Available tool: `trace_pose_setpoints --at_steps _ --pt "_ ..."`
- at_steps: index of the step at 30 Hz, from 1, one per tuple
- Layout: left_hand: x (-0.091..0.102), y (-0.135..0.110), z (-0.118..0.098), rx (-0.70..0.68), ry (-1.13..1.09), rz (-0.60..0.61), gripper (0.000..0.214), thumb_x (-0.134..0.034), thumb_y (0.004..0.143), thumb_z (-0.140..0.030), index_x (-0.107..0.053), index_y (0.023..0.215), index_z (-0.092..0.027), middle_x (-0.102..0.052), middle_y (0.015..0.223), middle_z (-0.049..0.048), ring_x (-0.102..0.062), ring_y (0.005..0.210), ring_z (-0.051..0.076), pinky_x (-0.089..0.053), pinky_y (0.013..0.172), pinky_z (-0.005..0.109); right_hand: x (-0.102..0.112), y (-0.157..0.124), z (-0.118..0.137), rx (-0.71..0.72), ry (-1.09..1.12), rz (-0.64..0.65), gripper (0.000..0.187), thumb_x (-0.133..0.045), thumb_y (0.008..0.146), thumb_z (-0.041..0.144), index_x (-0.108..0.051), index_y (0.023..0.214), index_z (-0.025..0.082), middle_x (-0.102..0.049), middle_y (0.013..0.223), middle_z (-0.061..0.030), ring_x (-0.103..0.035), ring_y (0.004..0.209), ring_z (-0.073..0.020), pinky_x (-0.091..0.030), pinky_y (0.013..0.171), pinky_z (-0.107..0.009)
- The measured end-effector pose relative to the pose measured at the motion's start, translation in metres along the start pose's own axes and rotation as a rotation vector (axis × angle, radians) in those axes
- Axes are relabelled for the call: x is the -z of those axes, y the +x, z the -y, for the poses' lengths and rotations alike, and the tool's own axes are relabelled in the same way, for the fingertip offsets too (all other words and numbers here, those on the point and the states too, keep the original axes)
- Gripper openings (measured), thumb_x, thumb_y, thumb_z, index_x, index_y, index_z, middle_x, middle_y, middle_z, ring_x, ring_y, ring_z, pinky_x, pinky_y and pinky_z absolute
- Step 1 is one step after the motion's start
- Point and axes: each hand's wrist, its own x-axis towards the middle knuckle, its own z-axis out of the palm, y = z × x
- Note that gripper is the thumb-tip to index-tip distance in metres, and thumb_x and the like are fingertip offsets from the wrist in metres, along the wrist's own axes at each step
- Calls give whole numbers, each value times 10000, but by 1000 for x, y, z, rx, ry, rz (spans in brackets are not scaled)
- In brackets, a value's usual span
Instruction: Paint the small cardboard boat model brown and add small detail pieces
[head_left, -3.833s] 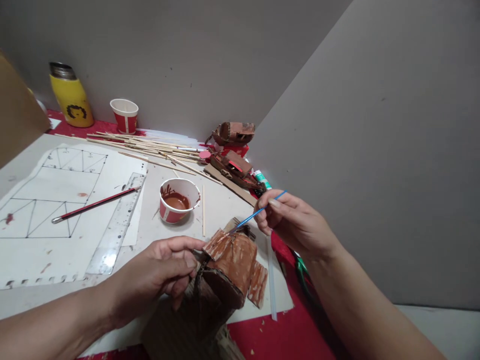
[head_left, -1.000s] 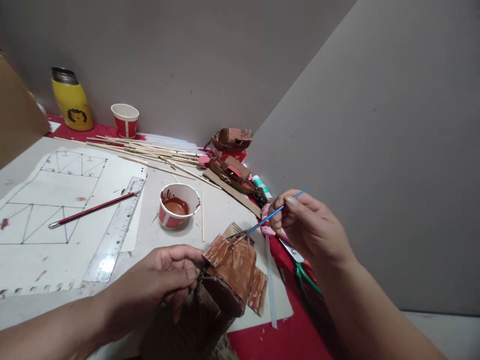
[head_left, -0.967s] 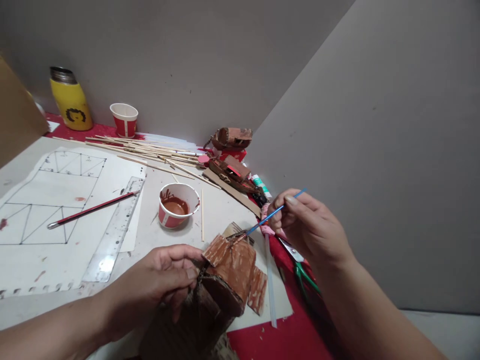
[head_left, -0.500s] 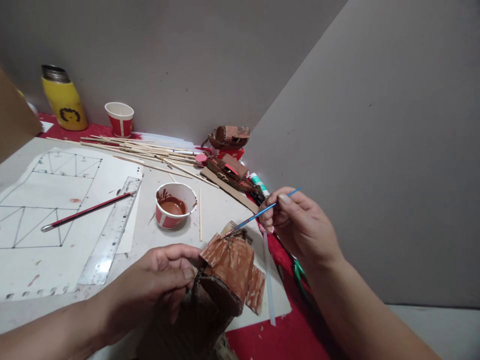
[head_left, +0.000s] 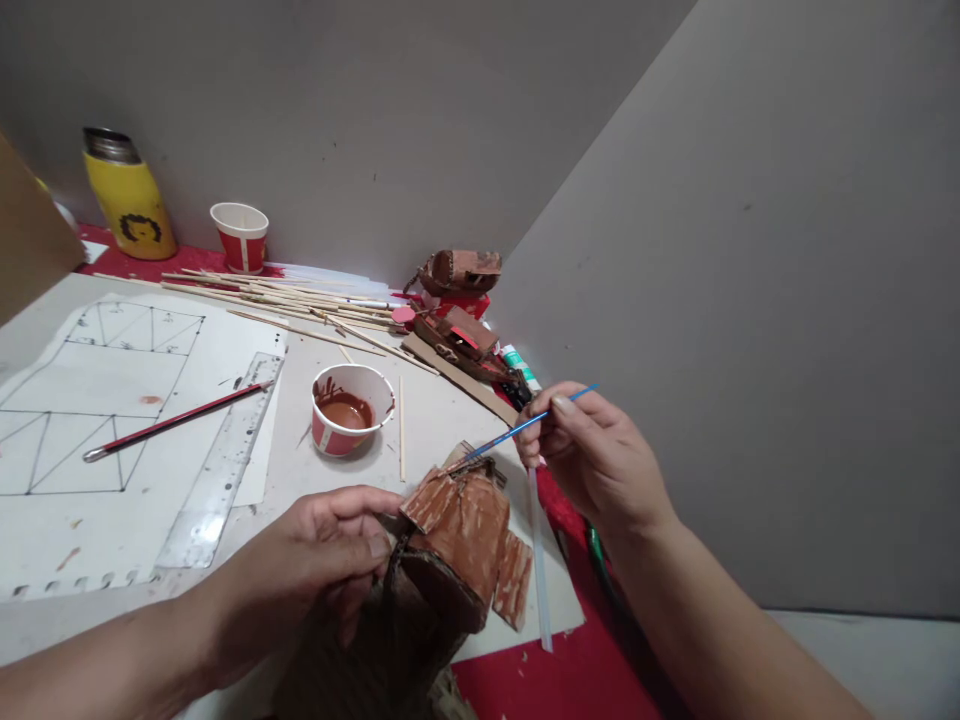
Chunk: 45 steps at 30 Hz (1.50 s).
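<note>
In the head view, the left hand (head_left: 315,560) has its fingers closed on the left edge of a small cardboard model (head_left: 465,525). The model is held low over the near edge of the worktop (head_left: 435,410), just in front of the person. The right hand (head_left: 592,455) pinches a thin blue paintbrush (head_left: 525,428) between thumb and fingers, its tip touching the model's top ridge. The painting looks well along: the roof-like panels are mostly brown, though the coat is streaky, with pale lines showing through on the left and lower right flaps. The dark front face below looks covered; the far side is hidden. A paper cup of brown paint (head_left: 352,408) stands near, behind the model, beside a ruler (head_left: 225,460) and pencil (head_left: 176,421).
</note>
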Motion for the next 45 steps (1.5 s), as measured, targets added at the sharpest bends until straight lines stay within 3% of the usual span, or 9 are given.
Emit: trace_pose_setpoints --at_steps 3,9,18,23,32,39,45 --pt "0 1 1 -12 -10 -9 284 -731 835 -294 -673 1091 -186 -525 573 -70 -395 410 50 -441 396 161 -2 0 0 12 1 45 221 -767 795 425 -698 792 215 -654 596 6 -576 508 -104 -463 457 -190" --pt "-1 1 1 -3 -1 -12 278 -737 830 -328 -689 1067 -191 -533 584 -65 -395 402 41 -428 395 152 8 1 0 10 13 6 196 -757 811 403 -701 819 215 -671 623 4 -599 523 -106 -474 460 -185" --pt "0 0 1 -5 3 0 288 -737 826 -323 -694 1080 -194 -526 580 -61 -392 419 55 -440 401 167 -19 -14 5 53 5 154 167 -673 898 368 -710 868 208 -684 649 3 -633 563 -92 -527 518 -172" --pt "-2 0 0 -4 -8 -8 283 -737 824 -311 -696 1075 -186 -508 558 -62 -381 421 59 -430 397 165 -4 -11 7 71 -34 42 172 -726 846 380 -704 840 209 -719 743 -17 -630 548 -99 -520 498 -192" --pt "6 -1 4 18 31 -7 291 -706 857 -330 -672 1118 -204 -529 616 -59 -414 428 51 -413 409 170 19 -33 13 86 -34 -56 169 -729 842 381 -700 822 215 -664 642 3 -600 527 -108 -514 495 -207" --pt "7 -7 1 74 51 -64 338 -679 876 -332 -628 1190 -217 -593 753 -17 -458 500 66 -409 472 195 21 -50 13 202 -91 -161 125 -705 872 348 -722 849 225 -684 684 -10 -630 563 -108 -536 539 -197" --pt "-2 -9 -7 43 95 -77 346 -691 862 -343 -622 1166 -194 -585 761 -9 -374 490 55 -380 505 210 15 -68 5 248 -93 -115 132 -645 910 330 -718 877 226 -654 670 -26 -647 611 -152 -555 540 -250"
